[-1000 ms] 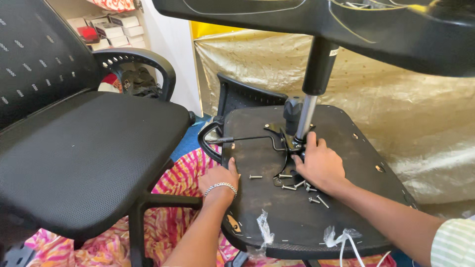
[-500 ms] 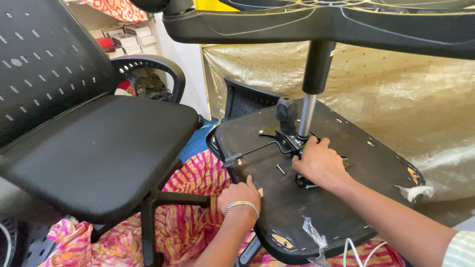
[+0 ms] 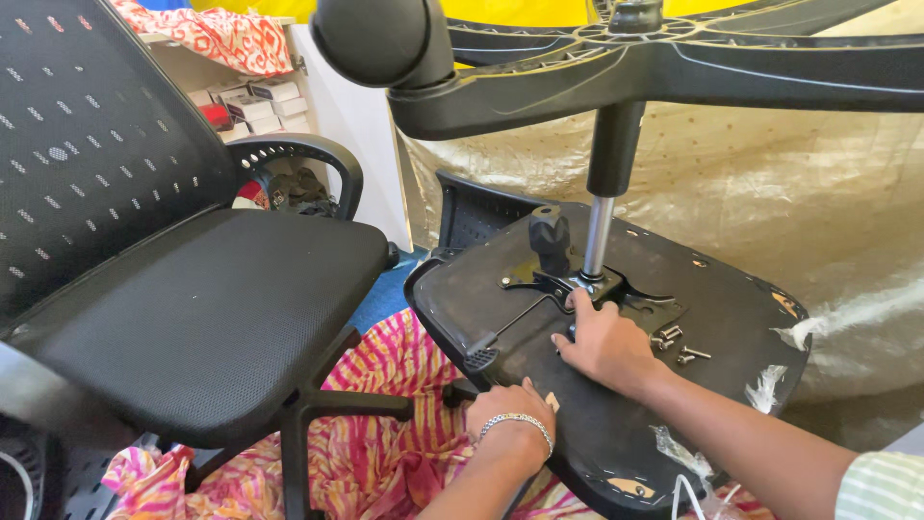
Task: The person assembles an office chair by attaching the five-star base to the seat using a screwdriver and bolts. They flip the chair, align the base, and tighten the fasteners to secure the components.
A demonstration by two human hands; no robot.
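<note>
Black mesh covers the assembled office chair [image 3: 183, 289] at the left, which stands upright with its curved armrest [image 3: 303, 154] toward the rear. Beside it, to the right, an upturned seat pan [image 3: 635, 424] lies tilted with its dark underside facing up, above a pink and yellow striped cloth [image 3: 375, 443]. A star base [image 3: 674, 67] with one caster [image 3: 380, 39] spans the top of the view, carried on a gas lift column [image 3: 606, 173] that stands near vertical in the metal mechanism plate [image 3: 602, 287] fixed at the centre of the seat pan. A black knob [image 3: 549, 236] rises just beside the column foot, and a thin lever rod with a black handle [image 3: 481, 356] runs from the plate toward the near left rim. The right hand [image 3: 602, 342] lies flat on the plate, index finger extended to touch the column base; its grip is loose and closes on nothing visible. The left hand [image 3: 515, 409], with a metal bracelet [image 3: 520, 422] at the wrist, clasps the near rim of the seat pan, fingers curled over the edge. Several loose screws [image 3: 679, 345] rest on the underside just right of the right hand. Torn scraps of clear plastic wrap [image 3: 765, 385] cling to the right rim.
</note>
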